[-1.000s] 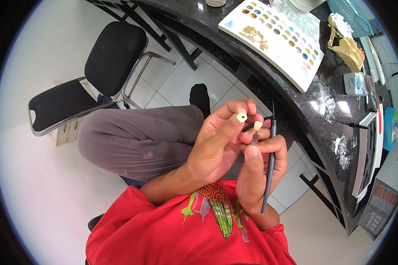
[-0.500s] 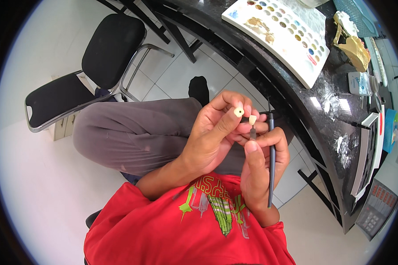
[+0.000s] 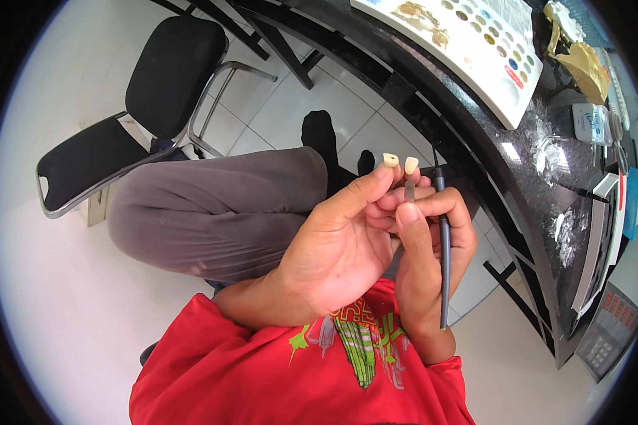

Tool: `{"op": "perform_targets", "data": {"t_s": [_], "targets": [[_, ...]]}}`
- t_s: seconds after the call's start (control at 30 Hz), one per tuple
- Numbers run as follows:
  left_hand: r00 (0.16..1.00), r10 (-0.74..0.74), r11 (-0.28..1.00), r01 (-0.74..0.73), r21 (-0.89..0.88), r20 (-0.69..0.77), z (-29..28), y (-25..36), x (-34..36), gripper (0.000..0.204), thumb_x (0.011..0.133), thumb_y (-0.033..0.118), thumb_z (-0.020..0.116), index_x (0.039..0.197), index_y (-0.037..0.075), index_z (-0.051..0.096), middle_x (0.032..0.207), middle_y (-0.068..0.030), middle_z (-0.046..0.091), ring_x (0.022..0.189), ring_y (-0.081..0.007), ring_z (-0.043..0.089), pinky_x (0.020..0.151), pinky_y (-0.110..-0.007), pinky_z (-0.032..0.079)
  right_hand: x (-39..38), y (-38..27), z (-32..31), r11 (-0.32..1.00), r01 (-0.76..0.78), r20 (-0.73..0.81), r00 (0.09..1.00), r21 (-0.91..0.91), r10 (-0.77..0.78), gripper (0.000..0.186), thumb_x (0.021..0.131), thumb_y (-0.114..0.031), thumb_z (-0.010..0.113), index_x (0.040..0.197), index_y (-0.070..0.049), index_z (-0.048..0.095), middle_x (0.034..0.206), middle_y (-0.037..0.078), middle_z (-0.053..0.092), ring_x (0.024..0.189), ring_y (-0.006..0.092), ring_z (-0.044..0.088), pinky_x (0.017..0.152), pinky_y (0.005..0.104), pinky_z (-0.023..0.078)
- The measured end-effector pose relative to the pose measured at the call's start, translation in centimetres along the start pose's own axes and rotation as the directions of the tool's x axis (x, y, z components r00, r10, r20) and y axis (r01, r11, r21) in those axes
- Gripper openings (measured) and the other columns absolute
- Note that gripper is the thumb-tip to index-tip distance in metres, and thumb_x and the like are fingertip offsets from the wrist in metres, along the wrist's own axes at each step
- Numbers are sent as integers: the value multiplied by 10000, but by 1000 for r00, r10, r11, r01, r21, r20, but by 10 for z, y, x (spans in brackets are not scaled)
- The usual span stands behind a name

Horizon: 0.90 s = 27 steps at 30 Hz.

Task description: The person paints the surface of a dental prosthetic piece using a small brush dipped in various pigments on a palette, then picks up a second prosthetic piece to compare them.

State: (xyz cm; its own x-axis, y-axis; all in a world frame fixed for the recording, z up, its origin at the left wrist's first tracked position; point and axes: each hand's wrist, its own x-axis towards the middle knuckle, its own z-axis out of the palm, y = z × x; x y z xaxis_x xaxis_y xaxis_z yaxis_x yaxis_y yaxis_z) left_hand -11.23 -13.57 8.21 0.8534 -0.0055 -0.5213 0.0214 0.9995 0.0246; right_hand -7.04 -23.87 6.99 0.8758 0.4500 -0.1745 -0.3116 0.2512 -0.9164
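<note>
My left hand [image 3: 337,248] pinches a small cream tooth-shaped piece [image 3: 389,159] with a dark hole between thumb and fingertips. Beside it, my right hand [image 3: 429,258] grips the flat metal stem [image 3: 409,192] of a lighter tooth-shaped shade tab [image 3: 411,165], with the two tooth shapes side by side and a slight gap between them. A slim dark brush [image 3: 444,262] is also held upright among my right fingers, its fine tip pointing away from me. My hands are close together above my lap, and some left fingers are partly hidden behind the right.
The black counter [image 3: 524,163] curves along the right, carrying a white paint palette [image 3: 475,71], a beige model [image 3: 585,71], a small container [image 3: 590,124], white powder smears and a long grey holder [image 3: 592,248]. A black chair [image 3: 170,71] stands at upper left.
The cream piece has risen and turned so its hole shows more edge-on. My left palm has opened toward the camera. The view has shifted slightly, and a second dark foot now shows.
</note>
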Motion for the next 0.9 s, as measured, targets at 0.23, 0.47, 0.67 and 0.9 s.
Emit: {"op": "perform_targets", "data": {"t_s": [0.23, 0.47, 0.67, 0.9], "targets": [[1000, -6, 1000, 6, 15, 14, -7, 0, 6, 180, 964, 237, 492, 1036, 103, 586, 1068, 9, 566, 1095, -127, 496, 971, -345, 381, 2, 3, -3, 999, -36, -11, 999, 23, 36, 26, 878, 34, 555, 864, 34, 534, 892, 168, 667, 834, 172, 659, 808, 277, 514], [997, -15, 999, 11, -50, -77, 0, 1, 9, 155, 933, 213, 562, 996, 72, 573, 859, 18, 544, 1020, -97, 498, 890, -255, 371, 6, 6, -4, 998, -67, -19, 998, -5, 67, 60, 885, -6, 558, 852, 30, 523, 867, 164, 656, 803, 172, 655, 772, 275, 529], [997, -16, 998, 12, -59, -69, 1, 3, 10, 139, 928, 205, 568, 983, 77, 572, 854, 16, 541, 1017, -94, 501, 894, -252, 368, 7, 7, -1, 997, -49, -25, 999, -58, 47, 103, 899, -48, 542, 834, 20, 499, 859, 160, 630, 755, 183, 656, 700, 279, 568], [998, -22, 997, 18, -70, -66, -1, 8, 7, 149, 935, 207, 549, 1002, 78, 581, 943, 4, 552, 1007, -112, 508, 924, -289, 378, 7, 9, 2, 999, -39, -15, 999, 13, 39, 59, 890, -4, 555, 852, 26, 521, 868, 158, 656, 801, 170, 657, 765, 273, 534]]}}
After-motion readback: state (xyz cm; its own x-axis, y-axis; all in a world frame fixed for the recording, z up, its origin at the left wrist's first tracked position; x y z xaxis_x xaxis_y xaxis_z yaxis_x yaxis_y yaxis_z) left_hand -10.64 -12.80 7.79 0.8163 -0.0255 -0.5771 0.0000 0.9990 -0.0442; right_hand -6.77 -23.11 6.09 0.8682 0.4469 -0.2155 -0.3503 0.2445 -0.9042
